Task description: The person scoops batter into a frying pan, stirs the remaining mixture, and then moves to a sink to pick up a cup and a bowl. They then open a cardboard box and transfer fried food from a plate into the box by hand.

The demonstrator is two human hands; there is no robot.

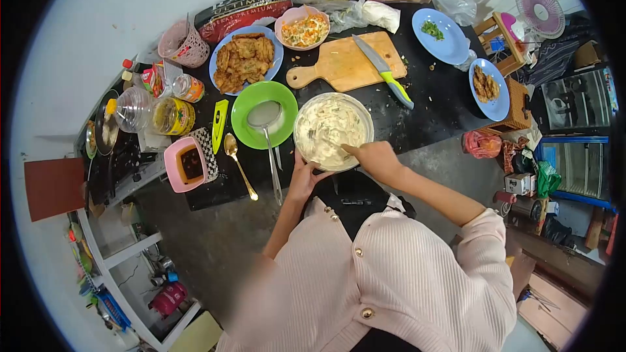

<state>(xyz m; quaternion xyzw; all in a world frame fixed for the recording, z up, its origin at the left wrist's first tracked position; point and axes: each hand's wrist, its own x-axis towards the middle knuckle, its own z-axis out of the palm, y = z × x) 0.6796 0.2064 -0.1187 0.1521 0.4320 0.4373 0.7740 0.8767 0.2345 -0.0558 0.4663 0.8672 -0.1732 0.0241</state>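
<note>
A bowl (369,145) of thick, pale batter (331,127) with bits of vegetable in it sits at the table's front edge, close to my body. My left hand (304,179) grips the near left side of this bowl, thumb and fingers against its wall. Over the near right rim reaches my right hand (378,161), its fingers closed and their tips at the batter. Whatever those fingers hold, if anything, is hidden. Left of the bowl, a metal strainer (265,115) lies on a green plate (242,132), its handle pointing toward me.
Behind the bowl, a knife (385,72) rests across a wooden cutting board (339,65). Blue plates hold fried fritters (244,58), chopped greens (432,30) and browned pieces (486,85). A golden spoon (240,166) and a pink container (176,169) of dark liquid are at left.
</note>
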